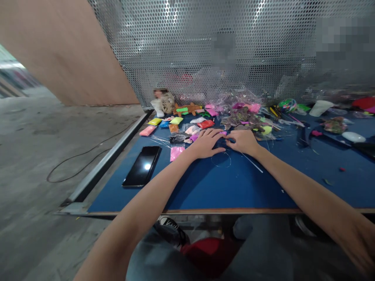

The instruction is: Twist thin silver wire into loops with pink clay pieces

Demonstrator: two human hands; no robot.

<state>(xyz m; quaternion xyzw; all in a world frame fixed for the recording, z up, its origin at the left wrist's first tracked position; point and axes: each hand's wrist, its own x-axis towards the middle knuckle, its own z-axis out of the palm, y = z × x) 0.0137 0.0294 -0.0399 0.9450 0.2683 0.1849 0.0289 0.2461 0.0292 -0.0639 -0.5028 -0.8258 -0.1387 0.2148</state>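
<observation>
Two hands close together, left hand [206, 144], right hand [242, 141] | purple piece [223, 133] between fingertips, grip unclear | wire loop [222, 167] just nearer on worktop [234, 195] | risk: dragging palm (easily done) could snag, bend it

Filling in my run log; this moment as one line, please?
left hand: near purple piece | right hand: near purple piece | grips: unclear | nearby: thin loop, white stick, phone

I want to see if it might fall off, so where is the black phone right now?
In the head view, the black phone lies flat on the blue table, toward its left edge, just left of the pink packet.
</observation>
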